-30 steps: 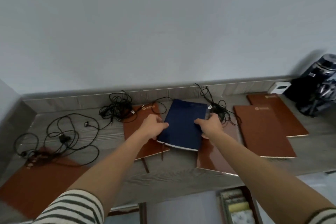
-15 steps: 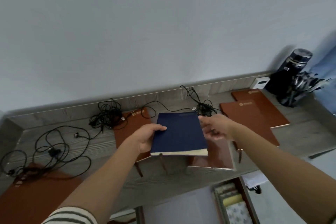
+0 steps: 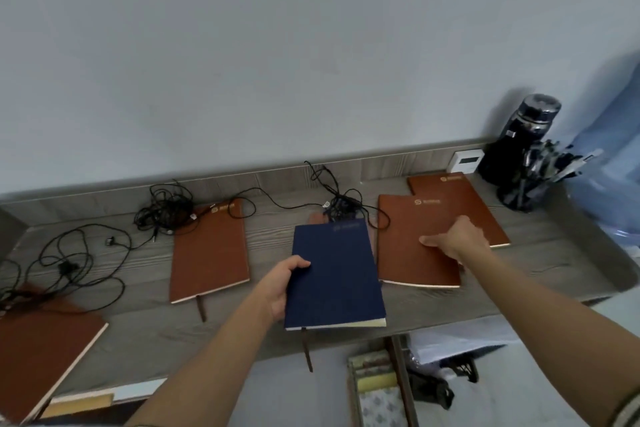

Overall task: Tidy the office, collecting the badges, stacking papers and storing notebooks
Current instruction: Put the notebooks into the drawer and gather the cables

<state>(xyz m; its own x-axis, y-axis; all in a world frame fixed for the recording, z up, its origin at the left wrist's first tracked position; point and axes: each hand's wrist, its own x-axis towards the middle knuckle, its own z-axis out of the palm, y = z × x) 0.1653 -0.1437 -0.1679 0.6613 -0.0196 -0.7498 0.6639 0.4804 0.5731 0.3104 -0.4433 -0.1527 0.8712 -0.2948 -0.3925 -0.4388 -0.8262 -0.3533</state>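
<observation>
My left hand [image 3: 281, 284] grips a dark blue notebook [image 3: 334, 272] by its left edge, thumb on the cover, holding it above the grey desk [image 3: 270, 229]. A brown ribbon hangs from the notebook's lower edge. My right hand [image 3: 457, 242] rests on a brown notebook [image 3: 408, 246] to the right, thumb on the cover. A second brown notebook [image 3: 457, 198] lies partly under that one. Another brown notebook [image 3: 209, 250] lies left of the blue one, and one more [image 3: 41, 354] at the near left corner. A brown edge [image 3: 317, 218] shows behind the blue notebook.
Tangled black cables [image 3: 166, 208] and earphone leads [image 3: 72, 263] sprawl over the left of the desk; more cable [image 3: 341, 204] lies behind the blue notebook. A black bottle [image 3: 519, 139], a pen holder [image 3: 533, 180] and a white device [image 3: 465, 160] stand at the back right. Below the desk edge sits an open box [image 3: 377, 388].
My right hand let go of the blue notebook and moved right onto the brown notebook. My left hand alone now holds the blue notebook, drawn nearer. The view shifted right.
</observation>
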